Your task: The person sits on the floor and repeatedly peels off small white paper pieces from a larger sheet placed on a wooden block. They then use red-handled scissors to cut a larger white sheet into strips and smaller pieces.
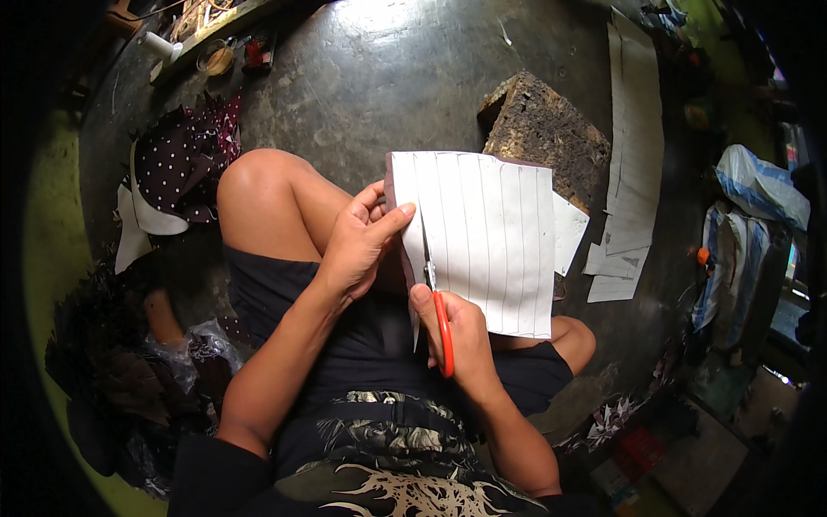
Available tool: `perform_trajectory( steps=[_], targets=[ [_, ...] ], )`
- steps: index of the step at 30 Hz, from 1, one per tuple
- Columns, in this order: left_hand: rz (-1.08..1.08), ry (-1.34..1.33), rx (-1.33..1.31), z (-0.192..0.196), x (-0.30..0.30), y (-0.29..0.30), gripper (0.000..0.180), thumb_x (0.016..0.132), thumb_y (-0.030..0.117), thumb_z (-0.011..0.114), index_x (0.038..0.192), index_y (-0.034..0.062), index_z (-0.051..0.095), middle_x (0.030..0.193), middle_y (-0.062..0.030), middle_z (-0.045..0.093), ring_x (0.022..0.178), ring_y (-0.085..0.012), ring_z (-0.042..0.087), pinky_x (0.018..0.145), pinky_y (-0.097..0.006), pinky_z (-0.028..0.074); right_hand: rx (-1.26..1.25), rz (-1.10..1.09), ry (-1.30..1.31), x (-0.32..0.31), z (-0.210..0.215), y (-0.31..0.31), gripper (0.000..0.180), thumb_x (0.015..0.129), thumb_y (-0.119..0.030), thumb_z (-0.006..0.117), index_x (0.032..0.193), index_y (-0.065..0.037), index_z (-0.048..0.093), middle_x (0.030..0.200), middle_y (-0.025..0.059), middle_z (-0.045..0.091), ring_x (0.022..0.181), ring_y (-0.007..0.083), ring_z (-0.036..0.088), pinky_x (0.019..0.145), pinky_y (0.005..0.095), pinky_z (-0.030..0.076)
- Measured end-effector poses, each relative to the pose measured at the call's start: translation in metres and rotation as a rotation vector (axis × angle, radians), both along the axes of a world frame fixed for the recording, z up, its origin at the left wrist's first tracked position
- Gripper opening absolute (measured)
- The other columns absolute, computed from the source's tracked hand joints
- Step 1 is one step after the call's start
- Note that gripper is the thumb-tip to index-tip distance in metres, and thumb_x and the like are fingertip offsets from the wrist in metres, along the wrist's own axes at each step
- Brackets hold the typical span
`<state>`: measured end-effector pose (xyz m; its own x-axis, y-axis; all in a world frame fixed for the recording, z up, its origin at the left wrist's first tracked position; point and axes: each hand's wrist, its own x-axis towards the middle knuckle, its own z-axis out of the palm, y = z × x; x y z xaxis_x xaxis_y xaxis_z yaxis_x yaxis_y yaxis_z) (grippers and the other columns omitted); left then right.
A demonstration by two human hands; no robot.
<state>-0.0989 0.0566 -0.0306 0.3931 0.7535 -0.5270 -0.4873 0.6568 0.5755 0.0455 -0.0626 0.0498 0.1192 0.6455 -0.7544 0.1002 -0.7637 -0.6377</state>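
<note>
A white sheet (482, 233) marked with several long pencil lines is held up over my lap, with a brown layer showing along its left and top edges. My left hand (357, 239) pinches its left edge, thumb on the front. In my right hand (465, 340) is a pair of scissors (444, 332) with red handles. Their blades lie along the line nearest the left edge, and the sheet is slit there from below. The lower part of the cut strip hangs between my two hands.
Behind the sheet stands a worn, rough block (547, 129). Long white pieces (633, 146) lie on the floor at the right. Dark polka-dot material (177, 168) is at the left, above a heap of dark scraps (121, 379). Striped sacks (732, 250) sit far right.
</note>
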Motion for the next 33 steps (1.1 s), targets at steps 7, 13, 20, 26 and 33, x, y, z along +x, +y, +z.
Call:
perform_trajectory(
  steps=[7, 13, 20, 26, 33],
  targets=[
    [-0.024, -0.011, 0.004, 0.003, -0.004, 0.001, 0.046, 0.106, 0.005, 0.073, 0.149, 0.0008, 0.056, 0.124, -0.009, 0.076, 0.113, -0.0129, 0.073, 0.101, -0.03, 0.06, 0.01, 0.019, -0.009, 0.002, -0.007, 0.013, 0.074, 0.105, -0.071, 0.063, 0.072, -0.006, 0.054, 0.056, -0.0004, 0.052, 0.048, 0.009, 0.052, 0.046, 0.0293, 0.039],
    [-0.012, -0.037, -0.009, 0.002, -0.003, 0.0, 0.046, 0.106, 0.005, 0.073, 0.149, 0.0008, 0.057, 0.123, -0.0089, 0.076, 0.111, -0.0137, 0.073, 0.1, -0.03, 0.06, 0.024, 0.0, 0.013, 0.0, -0.008, 0.018, 0.073, 0.105, -0.071, 0.063, 0.069, -0.007, 0.052, 0.055, -0.0014, 0.049, 0.047, 0.009, 0.05, 0.045, 0.0297, 0.038],
    [0.003, -0.016, 0.049, -0.001, -0.003, 0.006, 0.045, 0.107, 0.01, 0.074, 0.147, -0.0005, 0.057, 0.125, -0.011, 0.075, 0.112, -0.0144, 0.072, 0.1, -0.03, 0.06, 0.04, -0.005, 0.008, -0.001, -0.001, 0.018, 0.067, 0.107, -0.065, 0.064, 0.071, -0.01, 0.053, 0.052, -0.0038, 0.046, 0.041, 0.0075, 0.046, 0.041, 0.0269, 0.038],
    [0.136, -0.022, 0.016, -0.014, 0.004, 0.016, 0.043, 0.105, 0.007, 0.075, 0.144, -0.0029, 0.06, 0.125, -0.0113, 0.075, 0.113, -0.0152, 0.073, 0.102, -0.031, 0.06, 0.062, 0.036, -0.036, -0.001, 0.0, 0.021, 0.066, 0.108, -0.067, 0.062, 0.074, -0.011, 0.053, 0.053, -0.0049, 0.045, 0.042, 0.0064, 0.045, 0.041, 0.0253, 0.038],
    [0.104, -0.051, 0.037, -0.012, 0.001, 0.018, 0.04, 0.105, 0.007, 0.075, 0.141, -0.0029, 0.061, 0.124, -0.0114, 0.076, 0.111, -0.0147, 0.073, 0.101, -0.032, 0.062, 0.096, 0.082, -0.032, 0.003, -0.008, 0.033, 0.066, 0.108, -0.068, 0.06, 0.075, -0.011, 0.053, 0.056, -0.0044, 0.047, 0.044, 0.0071, 0.046, 0.043, 0.0254, 0.039]
  ],
)
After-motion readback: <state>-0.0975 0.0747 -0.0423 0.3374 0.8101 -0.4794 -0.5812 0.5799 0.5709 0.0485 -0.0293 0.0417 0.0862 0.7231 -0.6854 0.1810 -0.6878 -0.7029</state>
